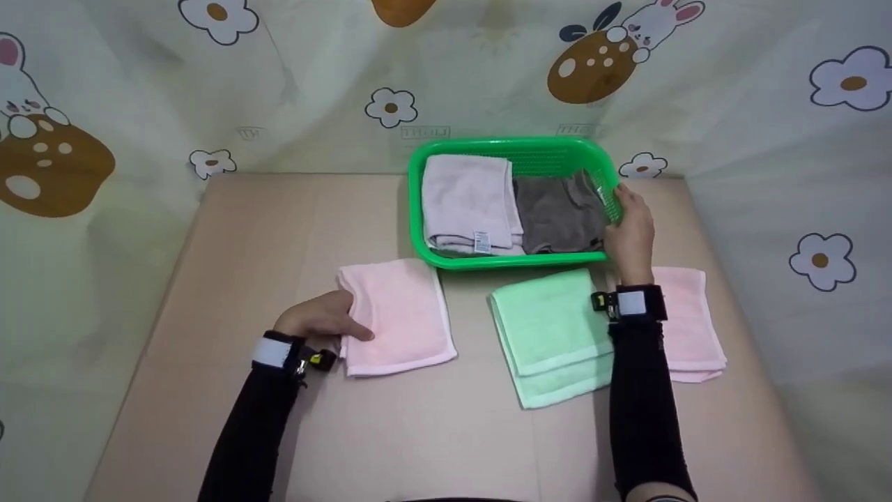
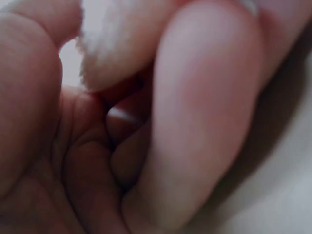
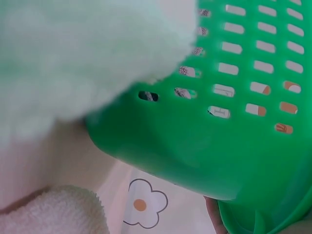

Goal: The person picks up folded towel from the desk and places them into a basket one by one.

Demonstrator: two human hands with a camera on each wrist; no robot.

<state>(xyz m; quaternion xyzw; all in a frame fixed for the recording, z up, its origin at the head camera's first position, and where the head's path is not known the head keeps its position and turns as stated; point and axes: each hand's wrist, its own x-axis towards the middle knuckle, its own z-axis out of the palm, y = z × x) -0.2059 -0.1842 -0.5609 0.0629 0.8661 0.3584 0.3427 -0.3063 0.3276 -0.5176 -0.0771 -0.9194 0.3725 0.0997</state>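
With my left hand (image 1: 320,315) I pinch the left edge of a folded pink towel (image 1: 403,317), thumb on top; a blurred fluffy edge (image 2: 114,48) of it shows between curled fingers in the left wrist view. My right hand (image 1: 633,237) grips the right rim of a green plastic basket (image 1: 516,262). Inside the basket lie a folded pale towel (image 1: 467,195) with a tag and a dark grey cloth (image 1: 561,213). The basket's slotted wall (image 3: 170,141) fills much of the right wrist view, where most of that hand is hidden.
A folded green towel (image 1: 554,328) lies in front of the basket, partly under my right wrist. Beyond my right forearm is another folded pink towel (image 1: 686,328). A patterned curtain (image 1: 313,90) hangs behind the table (image 1: 446,439) and along its sides.
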